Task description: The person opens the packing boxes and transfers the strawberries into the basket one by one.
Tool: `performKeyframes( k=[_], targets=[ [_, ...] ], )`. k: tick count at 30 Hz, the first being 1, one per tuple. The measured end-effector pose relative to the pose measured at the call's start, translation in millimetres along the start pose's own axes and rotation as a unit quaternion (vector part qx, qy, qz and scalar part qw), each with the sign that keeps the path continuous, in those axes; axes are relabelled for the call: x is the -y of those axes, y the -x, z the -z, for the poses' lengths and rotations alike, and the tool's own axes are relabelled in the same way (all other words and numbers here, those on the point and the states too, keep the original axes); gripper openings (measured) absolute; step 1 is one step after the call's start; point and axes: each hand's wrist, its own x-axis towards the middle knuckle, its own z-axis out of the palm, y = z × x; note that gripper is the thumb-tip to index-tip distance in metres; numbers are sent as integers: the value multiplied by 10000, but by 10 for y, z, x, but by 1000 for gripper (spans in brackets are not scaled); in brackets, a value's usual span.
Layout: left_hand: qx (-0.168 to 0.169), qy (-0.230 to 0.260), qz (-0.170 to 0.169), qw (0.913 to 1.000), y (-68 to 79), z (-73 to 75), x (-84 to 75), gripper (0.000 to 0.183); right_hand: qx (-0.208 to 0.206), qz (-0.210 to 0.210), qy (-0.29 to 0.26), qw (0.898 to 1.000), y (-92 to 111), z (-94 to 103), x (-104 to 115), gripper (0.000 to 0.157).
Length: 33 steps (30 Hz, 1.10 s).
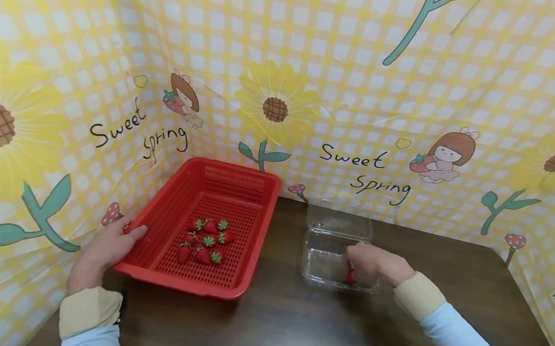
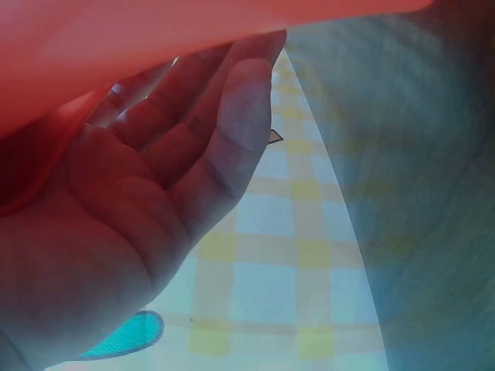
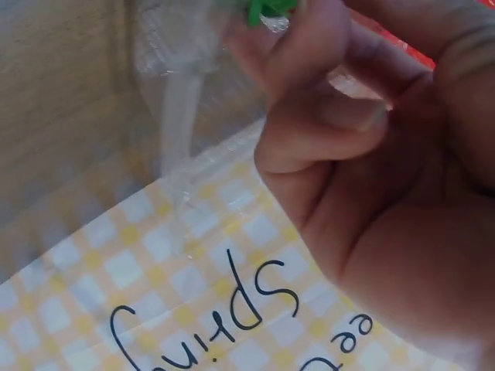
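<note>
A red plastic basket with a slotted bottom stands on the left, and several strawberries with green leaves lie on its floor. My left hand grips the basket's left rim, thumb on top; in the left wrist view its fingers bend up beneath the red edge. To the right is a clear plastic clamshell box, its lid tipped back. Inside the box, my right hand pinches a strawberry low near the front wall. Its green leaves show between the fingertips in the right wrist view.
All this stands on a dark wooden table. A yellow checked cloth with sunflowers and lettering rises close behind the basket and box and along both sides.
</note>
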Motion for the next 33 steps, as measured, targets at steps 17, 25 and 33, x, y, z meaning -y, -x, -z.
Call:
performKeyframes(
  k=[17, 25, 33],
  targets=[
    [-26, -13, 43, 10000, -38, -30, 0, 64, -2554, 1281, 713, 9557, -174, 387, 391, 10],
    [1, -30, -60, 10000, -54, -9, -9, 64, -2777, 1817, 591, 9415, -509, 602, 933, 14],
    [0, -169, -52, 9998, -66, 43, 4, 70, -2370, 2054, 598, 9477, -997, 555, 1404, 21]
  ],
)
